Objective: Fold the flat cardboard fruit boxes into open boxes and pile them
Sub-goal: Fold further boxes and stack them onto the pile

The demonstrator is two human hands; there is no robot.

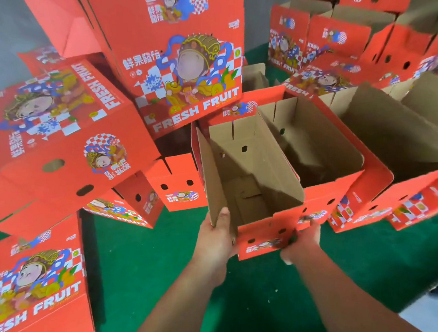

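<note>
Right hand (301,243) fingers behind the box (252,179); edge-cropped pile (36,292) at left

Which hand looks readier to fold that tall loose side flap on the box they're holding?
Probably the left hand: it already grips the bottom corner of the upright flap. The right hand holds the near wall of the open box, steadying it.

Open box (251,169) between left hand (213,239) and right hand (302,243); more open boxes (390,140) to right, stacked boxes (178,65) behind, folded boxes (51,130) left.
</note>
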